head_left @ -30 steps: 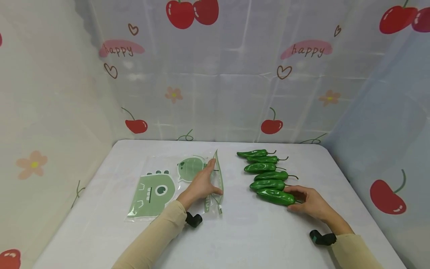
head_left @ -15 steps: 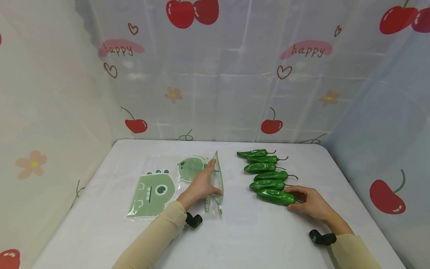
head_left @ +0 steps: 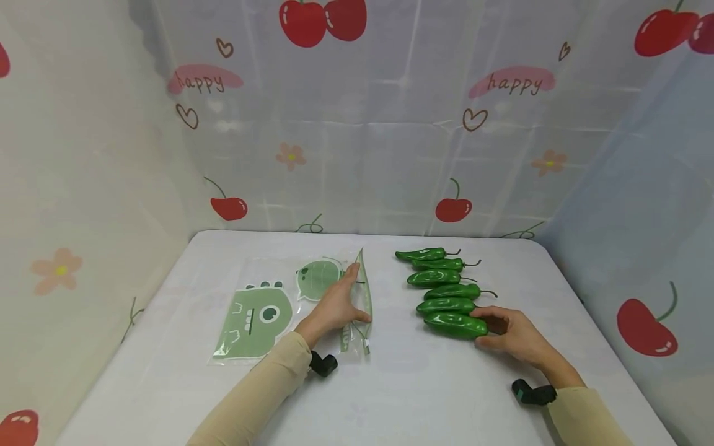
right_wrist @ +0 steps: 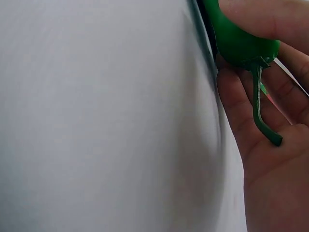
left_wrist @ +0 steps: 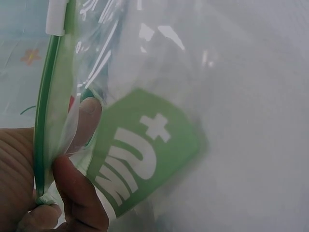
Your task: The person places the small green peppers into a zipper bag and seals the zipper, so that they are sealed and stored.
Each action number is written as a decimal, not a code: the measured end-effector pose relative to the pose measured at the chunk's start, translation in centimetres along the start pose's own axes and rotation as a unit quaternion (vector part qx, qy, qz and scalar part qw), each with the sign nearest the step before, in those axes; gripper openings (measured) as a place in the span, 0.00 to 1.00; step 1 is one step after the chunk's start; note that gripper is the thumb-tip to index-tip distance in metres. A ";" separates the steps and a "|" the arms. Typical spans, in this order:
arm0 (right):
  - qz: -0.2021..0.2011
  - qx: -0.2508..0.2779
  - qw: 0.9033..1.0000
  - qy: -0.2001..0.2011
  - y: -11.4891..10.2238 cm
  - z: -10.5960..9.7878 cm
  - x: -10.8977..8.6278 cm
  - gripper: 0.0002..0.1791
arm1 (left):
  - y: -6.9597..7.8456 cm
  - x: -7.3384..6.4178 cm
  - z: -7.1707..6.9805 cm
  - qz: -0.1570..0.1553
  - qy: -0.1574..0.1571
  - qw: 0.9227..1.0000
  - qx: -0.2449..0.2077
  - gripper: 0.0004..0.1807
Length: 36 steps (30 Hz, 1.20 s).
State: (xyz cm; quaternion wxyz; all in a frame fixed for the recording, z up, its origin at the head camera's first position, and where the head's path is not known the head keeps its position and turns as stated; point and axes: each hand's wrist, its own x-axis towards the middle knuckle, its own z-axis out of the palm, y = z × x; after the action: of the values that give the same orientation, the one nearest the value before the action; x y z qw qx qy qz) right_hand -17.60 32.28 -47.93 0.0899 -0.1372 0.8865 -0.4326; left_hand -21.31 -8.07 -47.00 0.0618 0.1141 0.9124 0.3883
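Observation:
A clear zip bag (head_left: 262, 331) with green cartoon prints lies flat on the left part of the table, its mouth facing right. My left hand (head_left: 330, 310) is at that mouth; in the left wrist view its fingers (left_wrist: 79, 193) curl around the green-edged opening. On the right, several green chili peppers lie stacked in a row, stems pointing right. The nearest green pepper (head_left: 454, 325) is pinched at its stem end by my right hand (head_left: 515, 334). In the right wrist view the curved stem (right_wrist: 258, 104) hangs over the palm, with the thumb on the pepper's side.
Behind the held pepper lie the other green peppers (head_left: 446, 306), close together. The white table (head_left: 407, 396) is backed by a cherry-printed curtain (head_left: 357, 173), with more curtain on both sides. A zip slider (left_wrist: 56, 18) shows at the bag's edge.
My right fingers have closed a little further over the nearest pepper, covering its stem in the head view. The head view has shifted slightly. The left hand and bag hold still.

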 end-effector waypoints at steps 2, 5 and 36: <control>-0.004 -0.002 1.000 0.000 -0.2 -0.1 0.2 0.30 | 0.0 0.0 0.0 -0.001 0.001 1.000 0.002 0.72; -0.018 0.007 1.000 -0.004 -0.4 -0.3 0.5 0.30 | -0.1 0.0 -0.1 -0.003 0.003 1.000 0.004 0.72; -0.038 0.040 0.998 -0.033 -5.6 0.6 6.1 0.28 | -0.3 -0.1 -0.1 0.000 0.005 1.000 0.008 0.73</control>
State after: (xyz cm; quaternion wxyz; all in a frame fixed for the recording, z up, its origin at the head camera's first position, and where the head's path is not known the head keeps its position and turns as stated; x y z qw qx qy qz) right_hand -22.26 26.55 -44.13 0.1079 -0.1807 0.8592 -0.4664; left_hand -21.32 -8.34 -47.12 0.0562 0.1122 0.9157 0.3818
